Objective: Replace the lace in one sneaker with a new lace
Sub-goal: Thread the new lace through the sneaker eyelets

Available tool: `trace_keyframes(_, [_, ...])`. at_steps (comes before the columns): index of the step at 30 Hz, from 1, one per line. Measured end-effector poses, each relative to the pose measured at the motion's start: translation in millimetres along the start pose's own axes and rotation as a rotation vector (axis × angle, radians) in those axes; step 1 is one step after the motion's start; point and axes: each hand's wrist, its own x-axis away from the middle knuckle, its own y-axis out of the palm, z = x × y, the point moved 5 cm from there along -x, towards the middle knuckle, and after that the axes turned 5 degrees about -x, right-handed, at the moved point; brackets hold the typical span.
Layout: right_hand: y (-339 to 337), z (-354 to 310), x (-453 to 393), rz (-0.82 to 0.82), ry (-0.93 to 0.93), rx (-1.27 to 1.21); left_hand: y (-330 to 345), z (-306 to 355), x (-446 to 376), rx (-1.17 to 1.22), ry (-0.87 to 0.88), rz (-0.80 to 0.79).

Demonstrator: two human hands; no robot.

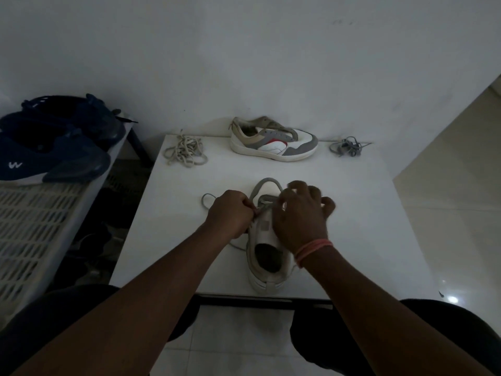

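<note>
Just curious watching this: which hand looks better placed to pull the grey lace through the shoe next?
Probably the left hand: it already pinches the grey lace beside the sneaker tongue, with slack looping out to its left. The right hand lies over the shoe, seemingly steadying it.

A single head-worn wide-angle view looks forward and steeply down from above a seated person, close over the near edge of a white table (339, 240). Both forearms run up from the bottom corners toward the middle. The far wall (244, 63) fills the upper half, curved by the lens; a white slatted rack (32, 213) sits at the left edge and tiled floor (447, 213) at the right
</note>
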Motion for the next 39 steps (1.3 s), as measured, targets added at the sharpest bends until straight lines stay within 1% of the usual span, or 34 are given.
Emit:
trace_keyframes(2, [-20.8, 25.9, -11.7, 0.142, 0.185, 0.018, 0.3, -0.6, -1.2, -0.002, -0.007, 0.011])
trace_keyframes(3, [-29.6, 40.2, -15.4, 0.186, 0.290, 0.003, 0.5, -0.9, -1.2, -0.003, -0.006, 0.013])
trace_keyframes(4, [-34.9, 51.9, -16.8, 0.210, 0.371, -0.025, 0.7, -1.0, -1.5, 0.006, -0.006, 0.013])
trace_keyframes(5, [-36.5, 58.8, -16.1, 0.220, 0.411, -0.048, 1.2, -1.2, -1.4, 0.016, -0.005, 0.011])
trace_keyframes(6, [-35.5, 58.9, -14.0, 0.220, 0.398, -0.068, 1.8, -1.3, -1.6, 0.019, -0.005, 0.009])
trace_keyframes(7, [-32.1, 52.2, -11.5, 0.202, 0.334, -0.099, 2.0, -0.9, -1.2, 0.013, -0.004, 0.008])
trace_keyframes(9, [-18.5, 23.5, -2.3, 0.076, 0.113, -0.139, 1.5, 1.5, -0.3, -0.008, 0.001, 0.012])
trace_keyframes(11, [1.3, -8.0, 9.7, -0.092, -0.076, -0.064, 0.7, 2.4, -0.1, -0.015, 0.003, 0.007])
trace_keyframes(13, [13.1, -21.0, 15.5, -0.151, -0.133, 0.030, 0.4, 1.0, -0.4, -0.010, -0.001, -0.001])
trace_keyframes(14, [12.0, -19.1, 12.7, -0.139, -0.116, 0.070, 0.9, -0.1, -0.9, -0.005, -0.006, -0.001])
trace_keyframes(16, [0.1, -2.7, 0.2, -0.057, -0.008, 0.114, 1.5, -2.1, -2.2, 0.015, -0.019, 0.005])
trace_keyframes(18, [-15.0, 18.6, -12.0, 0.019, 0.091, 0.059, 2.0, -2.1, -3.0, 0.011, -0.016, 0.009])
trace_keyframes(19, [-16.8, 24.1, -14.8, 0.017, 0.099, -0.015, 2.2, -1.6, -2.6, 0.005, -0.009, 0.008])
trace_keyframes(21, [-10.5, 17.8, -11.2, -0.076, 0.024, -0.119, 2.9, 0.3, -2.2, 0.001, 0.001, -0.002])
trace_keyframes(23, [2.6, -0.4, 2.4, -0.174, -0.093, -0.082, 3.2, 1.6, -2.0, -0.003, 0.004, -0.009])
trace_keyframes(24, [8.5, -7.2, 7.3, -0.192, -0.131, -0.053, 2.7, 2.2, -1.4, 0.000, 0.004, -0.009])
trace_keyframes(26, [13.0, -9.7, 7.8, -0.174, -0.125, -0.035, 1.7, 1.9, -1.0, 0.017, 0.002, -0.009])
trace_keyframes(27, [9.0, -6.5, 5.0, -0.119, -0.088, -0.057, 1.6, 1.2, -0.5, 0.027, -0.002, -0.009])
trace_keyframes(28, [2.1, 1.0, 0.3, -0.027, -0.020, -0.099, 1.7, 0.8, -0.1, 0.036, -0.006, -0.006])
trace_keyframes(30, [-20.4, 23.9, -10.5, 0.189, 0.185, -0.232, 1.7, 0.0, -0.7, 0.034, -0.009, 0.008])
trace_keyframes(31, [-29.1, 37.5, -14.6, 0.254, 0.296, -0.296, 2.2, -0.1, -1.0, 0.019, -0.004, 0.011])
trace_keyframes(33, [-38.3, 61.0, -18.9, 0.275, 0.459, -0.343, 1.5, 0.3, -0.4, -0.001, 0.000, 0.014])
trace_keyframes(35, [-39.1, 75.3, -17.6, 0.254, 0.531, -0.333, 1.8, 0.8, -1.0, -0.002, -0.002, 0.012])
trace_keyframes(36, [-37.8, 76.2, -16.1, 0.239, 0.516, -0.317, 1.9, 1.5, -1.4, -0.003, 0.000, 0.010])
trace_keyframes(37, [-35.3, 70.7, -14.0, 0.214, 0.447, -0.297, 1.9, 2.4, -1.2, -0.005, 0.002, 0.011])
trace_keyframes(39, [-26.1, 44.5, -8.8, 0.114, 0.205, -0.271, 2.0, 3.6, -0.9, -0.011, 0.005, 0.014])
